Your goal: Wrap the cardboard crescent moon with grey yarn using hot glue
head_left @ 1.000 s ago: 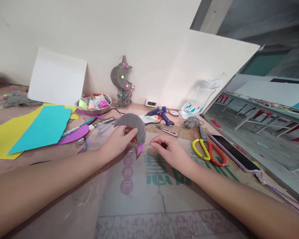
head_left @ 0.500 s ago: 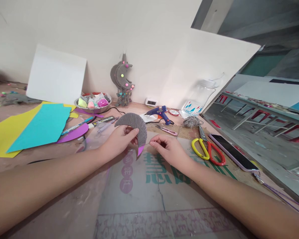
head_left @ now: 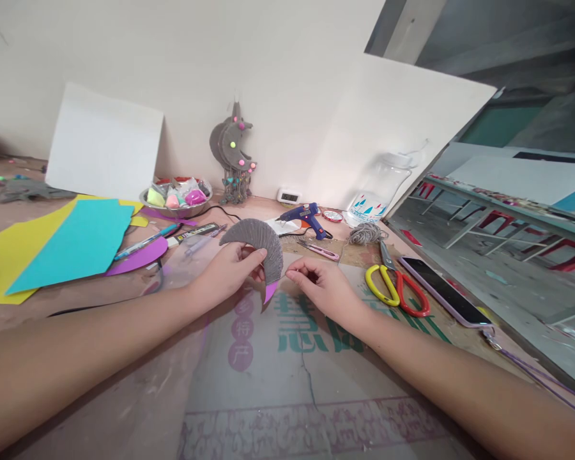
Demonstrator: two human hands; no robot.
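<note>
My left hand (head_left: 242, 265) grips a crescent moon cutout (head_left: 256, 237) between thumb and fingers. Grey yarn is wound closely over most of it, while its lower tip shows bare purple. To the right, my right hand (head_left: 319, 281) is closed in a pinch on the grey yarn, close beside the crescent's edge; the strand itself is barely visible at the fingertips. A thin dark strand (head_left: 309, 380) lies on the printed sheet (head_left: 249, 396) below the hands. The grey yarn ball (head_left: 367, 234) rests behind my right hand.
Yellow-and-red-handled scissors (head_left: 391, 287) and a phone (head_left: 445, 291) lie at right. Behind are a glue gun (head_left: 306, 217), a pink cutter (head_left: 319, 250), a plastic jar (head_left: 381, 185) and a bowl (head_left: 175, 209) of coloured clay packs. Cyan (head_left: 71, 246) and yellow (head_left: 23, 233) sheets lie left.
The view has shifted very slightly. Both hands and the crescent hold almost the same position, with my right fingertips still beside the crescent's edge.
</note>
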